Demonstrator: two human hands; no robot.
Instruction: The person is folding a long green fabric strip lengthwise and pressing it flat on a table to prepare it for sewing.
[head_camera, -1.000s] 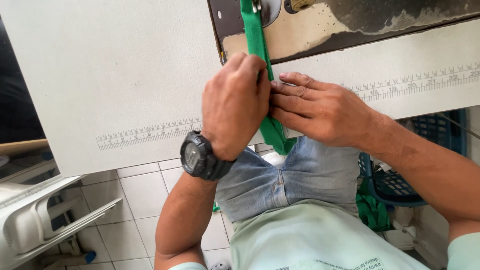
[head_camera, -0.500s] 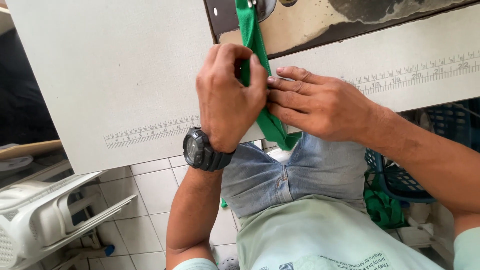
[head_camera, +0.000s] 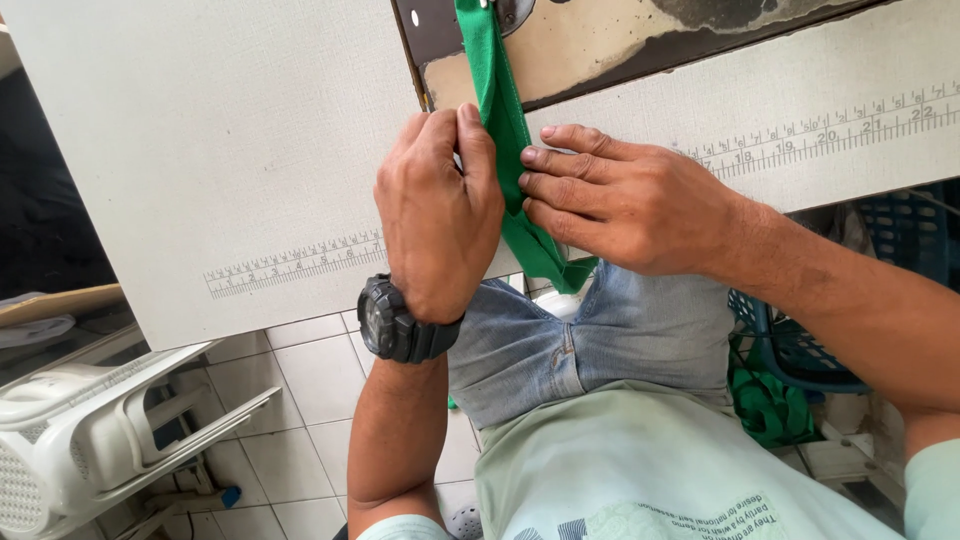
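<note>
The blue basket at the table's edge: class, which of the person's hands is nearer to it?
Right. The right hand lies on the green strip, just above the blue basket; the left hand is farther away, across the strip.

A: Count, taking the white textured worktable (head_camera: 200, 150) as landmark. Hands on it?

B: Two: left hand (head_camera: 435, 215) and right hand (head_camera: 625, 205), both pressed on one long green fabric strip (head_camera: 497, 90).

A: Printed ruler strips along its near edge?

B: Two. One black digital wristwatch (head_camera: 395, 325).

A: Below the table?

B: One white plastic chair (head_camera: 90, 430), one blue plastic basket (head_camera: 800, 350), one green cloth bundle (head_camera: 770, 405).
</note>
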